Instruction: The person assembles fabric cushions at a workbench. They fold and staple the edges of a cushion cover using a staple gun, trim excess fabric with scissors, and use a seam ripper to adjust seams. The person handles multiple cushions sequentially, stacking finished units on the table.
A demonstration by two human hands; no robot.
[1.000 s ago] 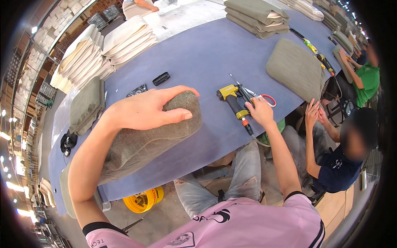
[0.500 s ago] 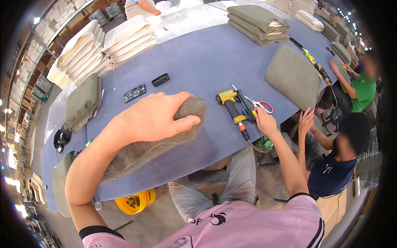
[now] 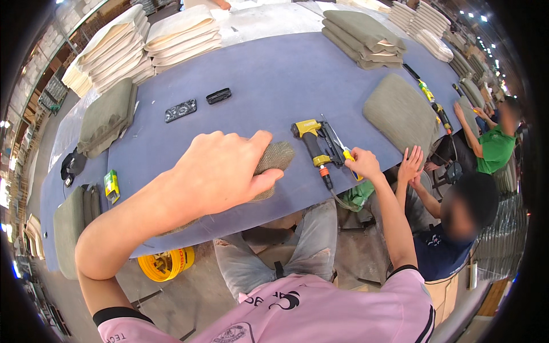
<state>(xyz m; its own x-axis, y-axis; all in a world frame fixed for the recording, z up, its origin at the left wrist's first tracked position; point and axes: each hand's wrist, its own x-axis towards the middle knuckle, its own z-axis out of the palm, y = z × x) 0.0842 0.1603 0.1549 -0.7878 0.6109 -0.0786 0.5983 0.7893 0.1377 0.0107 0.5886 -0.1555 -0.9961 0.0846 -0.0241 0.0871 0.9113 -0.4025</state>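
Observation:
My left hand (image 3: 220, 168) is closed over the end of an olive-green fabric-covered cushion (image 3: 280, 158). Its thumb presses the near side, and my forearm hides most of the rest. To the right, my right hand (image 3: 364, 164) grips a yellow-handled tool (image 3: 348, 155); a slim metal shaft points away to the upper left beside it. Just left of those fingers, a yellow-and-black pneumatic staple gun (image 3: 313, 144) lies on the blue-covered table (image 3: 246, 123), its hose running off the near edge.
A dark phone (image 3: 180, 110) and a black case (image 3: 218, 95) lie beyond my left hand. Olive cushions (image 3: 106, 114) sit at left, with pale padding stacks (image 3: 183, 37) behind. A yellow bucket (image 3: 166, 264) stands below the table edge. A co-worker's hands (image 3: 410, 166) are close at right.
My view has shifted. My right hand has lifted a little off the table edge, showing more of the yellow handle. The red scissor handles no longer show. My left hand still holds the cushion.

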